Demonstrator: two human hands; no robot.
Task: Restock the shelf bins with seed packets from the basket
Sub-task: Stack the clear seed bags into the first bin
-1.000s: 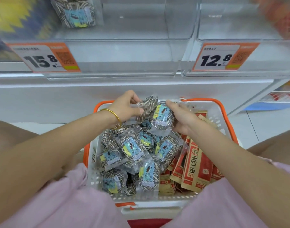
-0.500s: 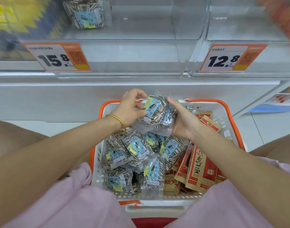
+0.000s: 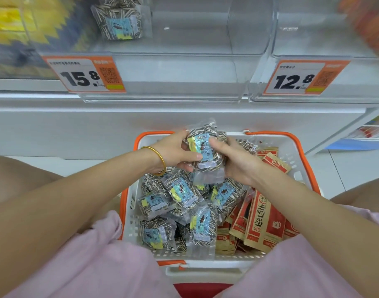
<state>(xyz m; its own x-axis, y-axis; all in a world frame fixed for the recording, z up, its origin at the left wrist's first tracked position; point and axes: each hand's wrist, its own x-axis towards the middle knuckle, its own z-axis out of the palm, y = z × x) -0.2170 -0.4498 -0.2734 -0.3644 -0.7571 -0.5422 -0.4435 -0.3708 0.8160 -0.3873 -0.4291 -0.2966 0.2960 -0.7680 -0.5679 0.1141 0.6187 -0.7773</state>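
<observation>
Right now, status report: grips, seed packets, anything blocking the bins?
Left grip and right grip both hold sunflower seed packets over the basket. Bin tagged 15.8 holds one packet. Nothing blocking.

Basket (image 3: pixel 292 162), white with orange rim, near centre: clear seed packets (image 3: pixel 182 192) heaped on its left, red packets (image 3: pixel 259 220) stacked on its right.
Held packet (image 3: pixel 202 147), above the basket's far end: left hand (image 3: pixel 175 152) and right hand (image 3: pixel 233 160) grip it from either side; gold bangle (image 3: pixel 157 155) on the left wrist.
Far shelf: clear bin (image 3: pixel 184 72), tag 15.8 (image 3: pixel 85 75), single seed packet (image 3: pixel 119 20) at its far left; right bin (image 3: pixel 313 35), tag 12.8 (image 3: pixel 302 79).
</observation>
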